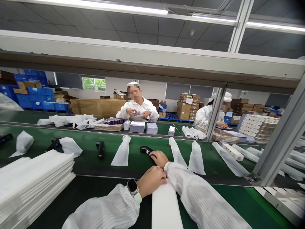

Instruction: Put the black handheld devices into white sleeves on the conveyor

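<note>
My right hand (159, 158) reaches onto the green conveyor belt, its fingers closed on a black handheld device (145, 149) with an angled head. Crossing close beside it, my left hand (152, 179) is curled over the far end of a white foam sleeve (166, 206); its fingertips are mostly hidden. That sleeve lies lengthwise in front of me. Another black device (101, 149) lies on the belt to the left. Around it are a translucent white sleeve (121, 151) and a further sleeve (177, 152) to the right.
A tall stack of white foam sleeves (35, 181) stands at the left. A metal post (283, 127) rises at the right, beside a white tray (274, 203). An overhead shelf (143, 54) spans the view. Across the belt, two people in white work beside small boxes (137, 127).
</note>
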Demonstrator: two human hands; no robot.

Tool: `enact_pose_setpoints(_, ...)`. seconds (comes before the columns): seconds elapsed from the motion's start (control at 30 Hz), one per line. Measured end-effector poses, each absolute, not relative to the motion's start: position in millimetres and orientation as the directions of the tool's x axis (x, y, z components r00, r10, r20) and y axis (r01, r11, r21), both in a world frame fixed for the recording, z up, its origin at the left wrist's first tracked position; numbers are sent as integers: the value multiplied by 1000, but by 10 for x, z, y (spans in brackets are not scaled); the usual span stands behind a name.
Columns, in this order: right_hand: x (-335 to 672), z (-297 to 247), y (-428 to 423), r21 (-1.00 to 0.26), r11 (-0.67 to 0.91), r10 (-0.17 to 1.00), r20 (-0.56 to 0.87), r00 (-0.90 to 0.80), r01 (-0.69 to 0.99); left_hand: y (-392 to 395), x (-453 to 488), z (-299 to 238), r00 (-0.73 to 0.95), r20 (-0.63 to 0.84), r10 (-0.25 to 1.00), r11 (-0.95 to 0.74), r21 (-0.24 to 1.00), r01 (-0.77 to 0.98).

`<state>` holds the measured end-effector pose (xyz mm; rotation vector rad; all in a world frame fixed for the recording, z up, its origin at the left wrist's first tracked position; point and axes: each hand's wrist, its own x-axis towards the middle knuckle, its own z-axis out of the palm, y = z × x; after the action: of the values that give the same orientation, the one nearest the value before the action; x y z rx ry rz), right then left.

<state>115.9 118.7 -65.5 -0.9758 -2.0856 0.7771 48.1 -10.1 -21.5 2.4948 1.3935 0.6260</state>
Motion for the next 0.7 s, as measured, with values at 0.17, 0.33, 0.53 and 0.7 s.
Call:
enact_pose_setpoints(0.17,1432,-509,1318,-905,384,904,328,-276,184,-152,507,-277,527,377,762,-610,144,779)
enact_pose_setpoints(0.33,1891,-84,1177,-872,163,934,287,-213,-461,-159,497,-345,530,475,702,-616,32,787)
enact_pose_setpoints(0.53,2111,148,869,-929,178,963,233,-137,-323,-183,475,-283,488,474,733,-567,30,823)
enact_pose_setpoints(0.7,1891,82,676,-919,209,937,286,-199,-334,-180,475,-279,500,404,766,-591,135,795)
